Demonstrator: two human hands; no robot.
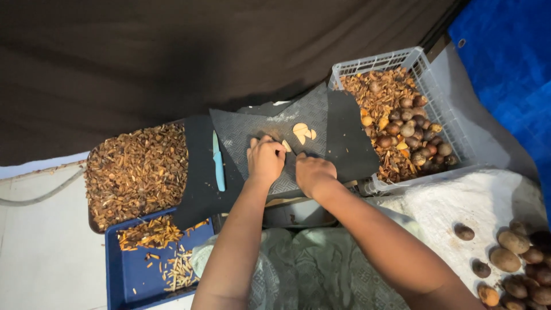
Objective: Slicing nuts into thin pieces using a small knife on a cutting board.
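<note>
At frame centre, both hands, left hand (266,159) and right hand (313,172), pinch a nut slice (286,146) on the black mat (247,135); few cut pieces (302,132) lie done, while many whole nuts (414,129) wait in the crate (396,59).

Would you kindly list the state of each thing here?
Left hand: closed, pressing on the mat.
Right hand: curled on the mat.
Knife: lying flat, unheld.
Pale slices: cut, lying loose.
Crate: part filled.
Blue tray: holds few slivers.

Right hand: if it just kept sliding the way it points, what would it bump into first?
The right hand points up the black mat, so it would probably meet the pale cut slices first, though depth is hard to judge.
</note>
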